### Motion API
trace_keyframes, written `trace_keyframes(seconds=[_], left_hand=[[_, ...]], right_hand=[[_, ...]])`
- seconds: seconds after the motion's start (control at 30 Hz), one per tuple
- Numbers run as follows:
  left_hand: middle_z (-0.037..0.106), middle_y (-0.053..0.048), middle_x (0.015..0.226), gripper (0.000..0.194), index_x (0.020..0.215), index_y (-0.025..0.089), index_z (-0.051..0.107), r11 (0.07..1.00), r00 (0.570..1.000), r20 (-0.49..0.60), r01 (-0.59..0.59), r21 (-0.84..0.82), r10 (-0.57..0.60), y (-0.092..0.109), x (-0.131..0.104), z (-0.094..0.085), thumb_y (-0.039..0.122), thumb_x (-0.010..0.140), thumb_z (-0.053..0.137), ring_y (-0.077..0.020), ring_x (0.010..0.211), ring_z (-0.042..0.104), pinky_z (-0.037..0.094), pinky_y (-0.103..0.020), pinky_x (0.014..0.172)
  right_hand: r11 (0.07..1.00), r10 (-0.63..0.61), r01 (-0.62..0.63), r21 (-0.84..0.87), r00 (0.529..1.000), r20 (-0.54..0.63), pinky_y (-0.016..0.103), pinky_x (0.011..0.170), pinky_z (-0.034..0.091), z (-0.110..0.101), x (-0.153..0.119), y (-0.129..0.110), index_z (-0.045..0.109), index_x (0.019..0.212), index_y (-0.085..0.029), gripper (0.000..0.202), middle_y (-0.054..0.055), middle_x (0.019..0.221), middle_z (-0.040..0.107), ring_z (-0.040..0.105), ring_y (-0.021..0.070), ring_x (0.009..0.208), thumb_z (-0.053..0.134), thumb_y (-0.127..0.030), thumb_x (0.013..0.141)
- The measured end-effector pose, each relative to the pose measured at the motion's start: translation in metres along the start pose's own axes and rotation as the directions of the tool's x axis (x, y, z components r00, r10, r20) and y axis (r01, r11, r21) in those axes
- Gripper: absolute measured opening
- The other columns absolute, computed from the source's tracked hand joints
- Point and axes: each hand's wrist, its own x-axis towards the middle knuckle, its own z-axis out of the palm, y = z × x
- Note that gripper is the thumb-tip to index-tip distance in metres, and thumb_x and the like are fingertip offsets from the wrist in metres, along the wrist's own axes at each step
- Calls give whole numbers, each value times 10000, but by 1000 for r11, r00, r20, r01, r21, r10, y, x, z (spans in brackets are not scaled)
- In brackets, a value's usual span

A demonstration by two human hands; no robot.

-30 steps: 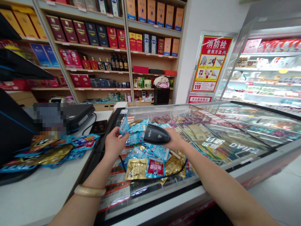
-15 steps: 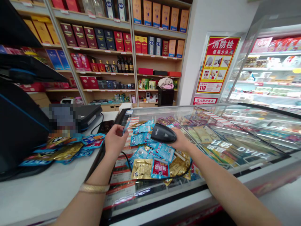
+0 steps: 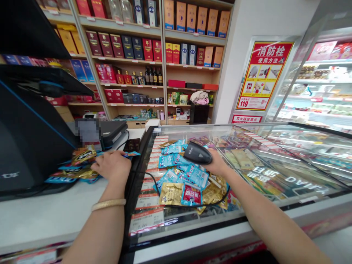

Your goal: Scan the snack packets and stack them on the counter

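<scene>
My right hand [image 3: 217, 163] is closed around a black handheld barcode scanner [image 3: 197, 153], held above a heap of small snack packets [image 3: 195, 175] on the glass freezer lid. These packets are blue, gold and red. Over on the counter, my left hand [image 3: 113, 165] reaches onto another pile of snack packets [image 3: 78, 172], its fingers bent down and partly hidden. A blue packet [image 3: 132, 154] sticks out past its far side, apparently in its grip. The scanner's black cable [image 3: 192, 206] loops around the front of the heap.
A black checkout terminal [image 3: 30, 146] stands on the white counter [image 3: 55, 216] at the left. The glass-topped freezer [image 3: 275, 154] stretches right, with packed goods beneath. Behind are shelves [image 3: 132, 62] of boxes and bottles, a red fire-hydrant poster [image 3: 265, 75] and a lit display fridge [image 3: 324, 88].
My left hand has moved left and away from the scanner, from above the freezer's edge to the counter pile. My right hand keeps the scanner over the heap. The view has shifted slightly left.
</scene>
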Motion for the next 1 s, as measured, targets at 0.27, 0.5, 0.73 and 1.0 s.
trace_keyframes(seconds=[0.27,0.5,0.73,1.0], left_hand=[[593,-194,1335,408,1151,193,717,986,983,-174,-88,-140,63,10,-7,3,184,779,551,-438,1292,443,357,-641,1003],[688,-148,1222,555,1271,139,638,798,848,118,-427,-426,517,28,-12,38,408,794,545,-299,1128,631,470,-416,1014],[626,-144,1375,655,1338,166,604,814,689,435,-505,-285,580,38,-29,54,486,766,602,-316,1272,579,461,-382,1020],[764,-95,1016,531,998,197,751,851,742,450,-316,-420,497,46,-30,29,410,513,786,-303,965,691,518,-348,842]], right_hand=[[1000,-4,4,-2,1000,-16,301,720,533,-2,0,12,748,945,-155,254,41,882,774,699,233,787,741,-334,765],[990,-23,15,-144,998,-53,255,639,474,-2,1,24,690,765,-165,140,34,739,724,645,184,665,746,-290,740],[983,-42,33,-181,998,-46,236,609,427,-3,2,26,622,693,-181,154,2,639,647,563,146,596,735,-282,724],[988,-41,33,-152,998,-50,222,597,407,-2,2,24,603,665,-184,124,-13,610,603,534,135,578,707,-243,695]])
